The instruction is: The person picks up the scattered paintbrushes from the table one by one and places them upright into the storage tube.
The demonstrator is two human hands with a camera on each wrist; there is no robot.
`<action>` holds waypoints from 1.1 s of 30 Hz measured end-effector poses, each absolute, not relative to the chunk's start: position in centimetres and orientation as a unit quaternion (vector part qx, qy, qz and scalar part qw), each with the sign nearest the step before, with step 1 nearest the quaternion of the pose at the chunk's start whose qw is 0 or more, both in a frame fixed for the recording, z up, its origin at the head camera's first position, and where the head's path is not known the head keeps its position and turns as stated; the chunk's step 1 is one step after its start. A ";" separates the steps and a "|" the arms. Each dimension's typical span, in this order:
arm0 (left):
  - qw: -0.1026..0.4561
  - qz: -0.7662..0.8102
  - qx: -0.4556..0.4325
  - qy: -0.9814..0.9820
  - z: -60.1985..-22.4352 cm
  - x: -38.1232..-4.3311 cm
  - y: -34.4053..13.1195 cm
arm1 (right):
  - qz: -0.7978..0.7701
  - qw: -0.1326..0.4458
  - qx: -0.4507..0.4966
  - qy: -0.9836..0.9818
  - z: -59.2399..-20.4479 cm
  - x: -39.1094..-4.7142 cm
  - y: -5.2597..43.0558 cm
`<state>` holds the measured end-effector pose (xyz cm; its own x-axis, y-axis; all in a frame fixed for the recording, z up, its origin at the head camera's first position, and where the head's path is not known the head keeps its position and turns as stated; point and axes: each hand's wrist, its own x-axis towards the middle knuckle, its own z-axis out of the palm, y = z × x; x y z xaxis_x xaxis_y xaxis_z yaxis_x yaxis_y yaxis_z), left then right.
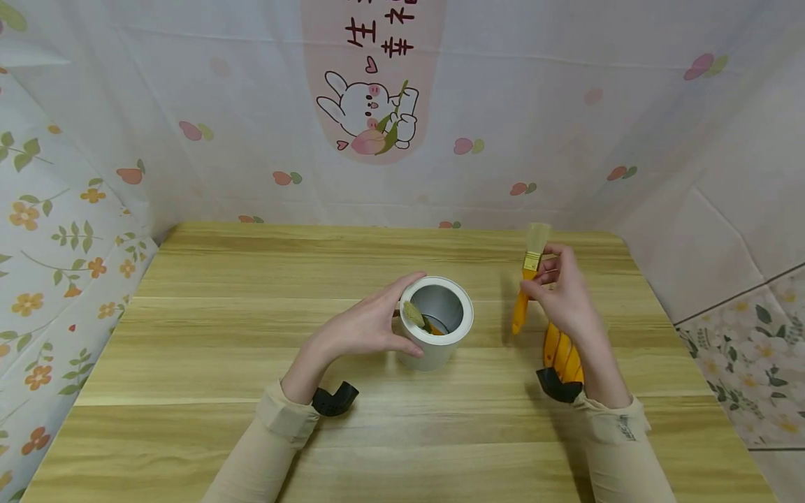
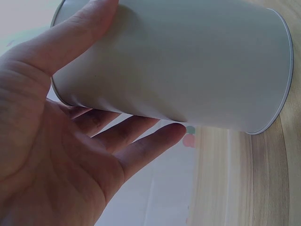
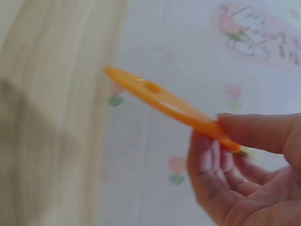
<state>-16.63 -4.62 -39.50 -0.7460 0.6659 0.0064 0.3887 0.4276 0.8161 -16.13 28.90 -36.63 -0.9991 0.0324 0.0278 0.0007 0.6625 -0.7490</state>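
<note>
A white cylindrical canister (image 1: 434, 353) stands upright on the wooden table, its top uncovered and grey inside. My left hand (image 1: 367, 321) grips it from the left, thumb on the near side and fingers round the far side. In the left wrist view the canister's plain wall (image 2: 188, 66) lies against the thumb and fingertips. Inside it, bristles and a bit of orange show near the left rim. Off to the right, my right hand (image 1: 562, 290) pinches a paintbrush (image 1: 520, 307) by its orange handle, pale bristles upward. The handle's free end points away from the fingers in the right wrist view.
Several orange brush handles (image 1: 562, 353) lie side by side on the table (image 1: 251, 279) beneath my right wrist, partly hidden by it. A patterned white cloth (image 1: 251, 105) hangs behind the table's far edge, with more cloth at both sides.
</note>
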 end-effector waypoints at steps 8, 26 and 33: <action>0.161 0.432 0.316 0.829 -39.5 -16.7 -4.6 | 0.511 0.156 0.039 -0.845 -34.4 -14.2 26.7; 0.166 0.432 0.317 0.827 -39.4 -16.7 -4.6 | 0.678 0.300 0.221 -0.634 -32.9 -11.8 22.7; 0.167 0.437 0.322 0.823 -39.4 -16.7 -4.6 | 0.646 0.271 0.241 -0.672 -33.7 -11.7 21.6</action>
